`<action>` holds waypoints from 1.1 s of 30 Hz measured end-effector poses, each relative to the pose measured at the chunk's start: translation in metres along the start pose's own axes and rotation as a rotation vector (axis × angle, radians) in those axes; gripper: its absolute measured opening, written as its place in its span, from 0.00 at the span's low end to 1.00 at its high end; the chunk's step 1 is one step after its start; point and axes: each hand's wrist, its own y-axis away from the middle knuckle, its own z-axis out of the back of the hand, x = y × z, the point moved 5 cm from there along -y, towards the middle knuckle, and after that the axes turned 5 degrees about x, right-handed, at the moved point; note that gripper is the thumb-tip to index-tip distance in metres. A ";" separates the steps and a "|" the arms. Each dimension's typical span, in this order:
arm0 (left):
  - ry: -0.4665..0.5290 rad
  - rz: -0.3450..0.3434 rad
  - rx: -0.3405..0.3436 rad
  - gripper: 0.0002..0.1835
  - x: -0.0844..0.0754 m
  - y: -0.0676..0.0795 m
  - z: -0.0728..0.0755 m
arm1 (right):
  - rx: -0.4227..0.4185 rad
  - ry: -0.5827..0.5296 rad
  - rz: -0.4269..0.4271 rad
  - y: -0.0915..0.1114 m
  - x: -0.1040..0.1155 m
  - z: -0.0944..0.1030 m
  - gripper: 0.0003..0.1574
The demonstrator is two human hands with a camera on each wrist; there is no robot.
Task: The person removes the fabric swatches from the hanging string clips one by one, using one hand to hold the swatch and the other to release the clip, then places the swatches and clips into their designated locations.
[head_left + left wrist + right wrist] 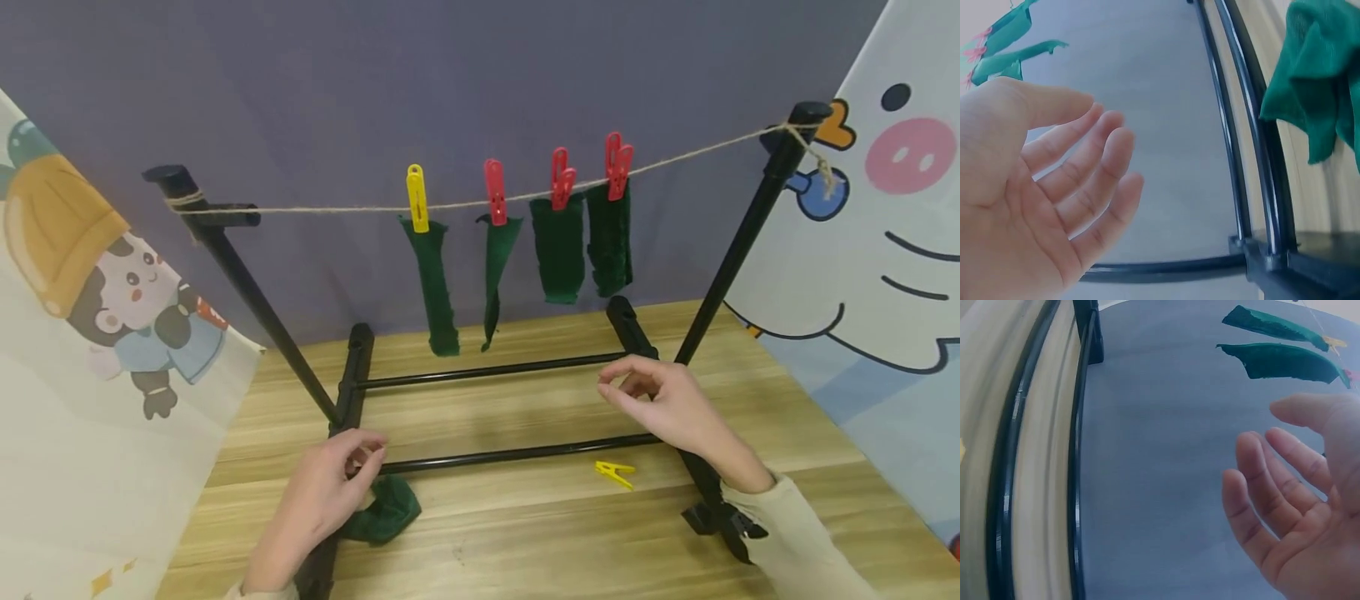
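My left hand point(322, 492) hovers at the left side of the black rack, fingers loosely bent with nothing in them. Just beside and below it, a crumpled dark green cloth point(393, 510) lies by the rack's left foot; it also shows in the left wrist view as a green cloth point(1316, 75). My right hand point(667, 404), relaxed and holding nothing, is over the rack's right side. A yellow clothespin point(615, 472) lies on the table below it. Several green cloth strips point(558, 250) hang from a string point(322, 209), held by a yellow clothespin point(417, 198) and three red clothespins point(495, 192).
The black rack has a left post point(262, 308), a right post point(738, 242) and two low crossbars point(517, 454) above the wooden table point(510, 533). A grey-blue backdrop point(480, 83) stands behind, with cartoon panels on both sides.
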 end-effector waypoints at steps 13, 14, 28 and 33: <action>0.079 -0.059 -0.085 0.07 -0.014 -0.010 0.009 | -0.084 -0.038 0.192 -0.012 0.058 0.015 0.14; 0.085 -0.068 -0.101 0.07 -0.015 -0.012 0.011 | -0.087 -0.045 0.199 -0.012 0.065 0.017 0.14; 0.163 -0.106 -0.197 0.09 -0.029 -0.032 0.019 | -0.104 -0.067 0.275 -0.040 0.085 0.028 0.15; 0.225 -0.106 -0.211 0.08 -0.032 -0.039 0.023 | -0.099 -0.067 0.290 -0.047 0.090 0.033 0.14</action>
